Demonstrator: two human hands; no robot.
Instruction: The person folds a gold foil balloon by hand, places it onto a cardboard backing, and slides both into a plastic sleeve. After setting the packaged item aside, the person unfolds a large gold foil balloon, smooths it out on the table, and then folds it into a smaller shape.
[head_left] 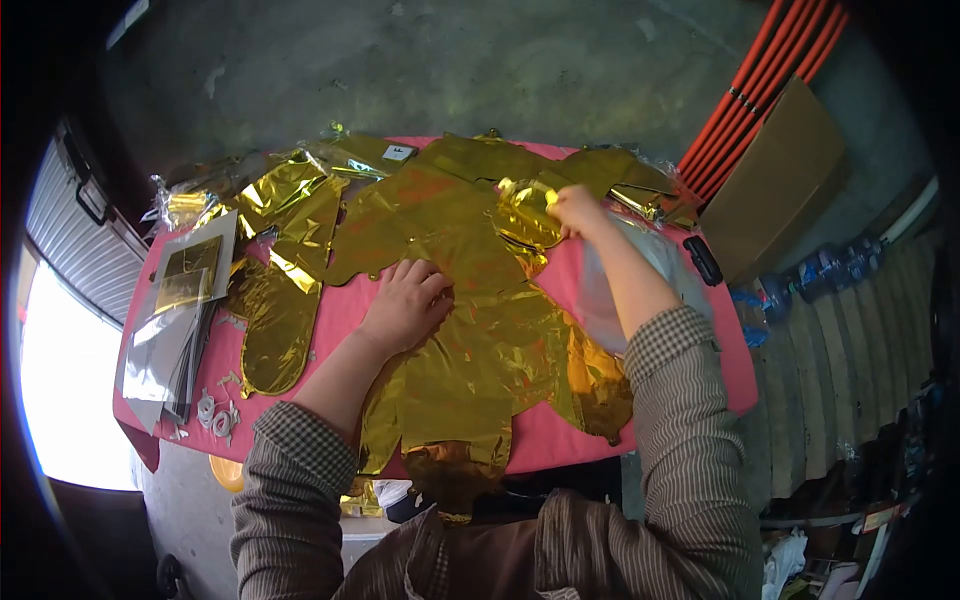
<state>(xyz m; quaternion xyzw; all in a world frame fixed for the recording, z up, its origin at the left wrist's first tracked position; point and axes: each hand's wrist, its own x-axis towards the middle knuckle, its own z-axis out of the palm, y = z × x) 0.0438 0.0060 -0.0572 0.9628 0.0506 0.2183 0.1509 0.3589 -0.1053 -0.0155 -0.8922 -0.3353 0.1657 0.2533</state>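
Flat gold foil balloons [455, 330] lie piled over a pink table [545, 435]. My left hand [405, 303] rests palm down on the pile near the middle, fingers spread slightly, holding nothing. Farther back, my right hand [578, 210] pinches a crumpled gold foil piece [525, 215] and lifts its edge off the pile. A clear plastic bag [640, 275] lies under my right forearm.
A stack of clear-wrapped packs [180, 310] sits at the table's left edge, with small white ribbon rolls [215, 415] below it. A black device [703, 260] lies at the right edge. A cardboard box [775, 180], orange pipes [765, 80] and water bottles [820, 270] stand on the floor to the right.
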